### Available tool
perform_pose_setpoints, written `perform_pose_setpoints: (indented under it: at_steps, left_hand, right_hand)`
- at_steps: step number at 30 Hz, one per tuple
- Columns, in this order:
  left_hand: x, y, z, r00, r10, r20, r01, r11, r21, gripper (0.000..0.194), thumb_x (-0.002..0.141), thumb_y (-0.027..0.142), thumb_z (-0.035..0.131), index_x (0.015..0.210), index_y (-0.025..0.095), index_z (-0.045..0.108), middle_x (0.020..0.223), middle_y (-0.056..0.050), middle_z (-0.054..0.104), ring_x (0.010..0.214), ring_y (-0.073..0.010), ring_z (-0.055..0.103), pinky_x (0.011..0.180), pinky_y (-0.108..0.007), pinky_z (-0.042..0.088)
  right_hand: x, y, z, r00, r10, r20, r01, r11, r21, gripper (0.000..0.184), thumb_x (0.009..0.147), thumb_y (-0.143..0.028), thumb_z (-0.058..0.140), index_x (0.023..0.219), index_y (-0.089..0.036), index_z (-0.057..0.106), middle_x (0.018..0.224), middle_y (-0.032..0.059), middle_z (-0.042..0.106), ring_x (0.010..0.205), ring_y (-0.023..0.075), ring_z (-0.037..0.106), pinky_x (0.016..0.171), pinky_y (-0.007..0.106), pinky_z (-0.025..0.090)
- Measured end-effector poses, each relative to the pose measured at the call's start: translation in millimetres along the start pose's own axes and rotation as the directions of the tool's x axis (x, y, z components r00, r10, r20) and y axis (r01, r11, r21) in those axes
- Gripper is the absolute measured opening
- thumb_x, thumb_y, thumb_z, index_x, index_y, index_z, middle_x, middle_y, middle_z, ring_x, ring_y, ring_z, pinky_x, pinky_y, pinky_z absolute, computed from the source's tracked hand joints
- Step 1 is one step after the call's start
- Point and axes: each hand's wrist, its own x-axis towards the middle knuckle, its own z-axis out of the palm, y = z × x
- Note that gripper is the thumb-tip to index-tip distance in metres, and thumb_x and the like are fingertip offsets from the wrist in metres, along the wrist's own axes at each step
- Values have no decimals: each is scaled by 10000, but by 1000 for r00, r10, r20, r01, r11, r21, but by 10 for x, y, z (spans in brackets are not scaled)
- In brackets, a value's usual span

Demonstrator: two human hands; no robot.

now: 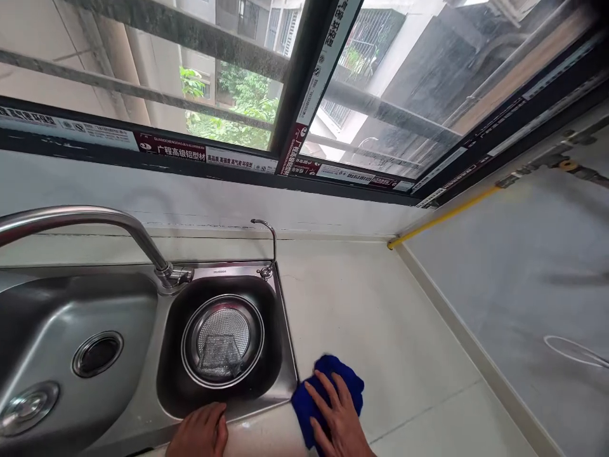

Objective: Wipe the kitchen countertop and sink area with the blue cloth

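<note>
My right hand (337, 412) lies on a bunched blue cloth (349, 381), with the fingers spread and pressing it down on the white countertop (375, 317). The cloth sits by the front right corner of the sink and touches its rim. My left hand (200, 431) rests at the front edge of the smaller sink basin (171, 355), its fingers slightly bent and no object seen in it; part of it is cut off by the frame. Inside that basin is a round metal strainer bowl (187, 339) with a grey mesh scouring pad (219, 355) in it.
A large curved faucet (104, 214) stands between the two basins, and a thin small tap (273, 244) at the back right corner. The larger basin (128, 311) has a drain. A yellow pipe (442, 217) runs along the right wall. A dark-framed window (200, 152) is behind.
</note>
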Motion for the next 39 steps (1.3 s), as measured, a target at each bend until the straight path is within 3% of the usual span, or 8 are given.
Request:
perform_pose_setpoints:
  at_steps: [4, 11, 15, 18, 22, 28, 35, 39]
  left_hand:
    - [12, 22, -46, 1000, 14, 16, -14, 1000, -1, 308, 895, 367, 487, 1043, 256, 734, 1039, 23, 795, 947, -169, 734, 860, -315, 566]
    - [32, 38, -86, 999, 35, 1, -35, 999, 18, 305, 903, 349, 478, 1023, 242, 737, 1017, 13, 798, 921, -178, 736, 836, -315, 561]
    - [41, 47, -91, 999, 42, 15, -43, 998, 47, 296, 894, 311, 484, 1037, 243, 734, 1016, 15, 798, 919, -181, 738, 829, -321, 573]
    - [41, 64, -110, 999, 38, 12, -39, 997, 71, 295, 893, 284, 481, 1045, 247, 732, 1027, 13, 796, 921, -186, 738, 822, -332, 582]
    - [32, 85, -132, 999, 41, 13, -41, 997, 64, 292, 902, 292, 480, 1055, 245, 726, 1042, 5, 792, 936, -198, 736, 846, -352, 586]
    - [23, 81, -114, 999, -3, 44, 2, 1000, 18, 309, 909, 307, 466, 1070, 241, 721, 1057, 0, 789, 965, -215, 733, 880, -395, 589]
    - [22, 62, -93, 990, -81, 116, 81, 997, 4, 396, 931, 347, 423, 1224, 224, 659, 1126, -35, 772, 1028, -233, 717, 935, -436, 577]
    - [20, 36, -53, 993, -74, 91, 74, 997, -2, 440, 960, 382, 384, 1316, 226, 590, 1154, -45, 763, 1041, -224, 712, 950, -420, 571]
  right_hand:
    - [543, -113, 9, 994, 101, -47, -103, 994, -45, 515, 954, -306, 485, 1468, -336, 464, 1577, 72, 338, 1448, 384, 243, 1147, 624, 304]
    - [1730, -76, -88, 994, 108, 14, -108, 994, 4, 462, 927, -411, 558, 1387, -384, 544, 1602, 25, 262, 1483, 424, 91, 1195, 633, 157]
    - [2120, -3, -68, 989, 136, -49, -134, 990, 52, 434, 905, -353, 586, 1339, -344, 597, 1594, 41, 285, 1488, 431, 79, 1200, 642, 122]
    - [2002, 54, -16, 992, 43, -119, -31, 994, 100, 352, 894, -310, 596, 1238, -318, 672, 1588, 31, 314, 1501, 394, 93, 1212, 619, 128]
    - [1425, 4, 47, 986, -95, -139, 115, 983, 142, 306, 878, -301, 616, 1170, -320, 705, 1516, 9, 440, 1474, 334, 227, 1209, 552, 192]
    - [742, -277, 93, 994, -50, -98, 63, 989, 136, 274, 911, -331, 599, 1163, -309, 705, 1328, 31, 609, 1345, 305, 403, 1063, 471, 310]
    - [743, -537, -74, 1000, -15, 0, 14, 976, 218, 177, 914, -286, 571, 1004, -243, 718, 1222, 54, 635, 1275, 305, 418, 1023, 507, 287]
    - [912, -879, -60, 991, -28, 130, -15, 947, 322, 170, 906, -291, 577, 969, -214, 715, 1198, 64, 642, 1116, 267, 507, 952, 479, 364]
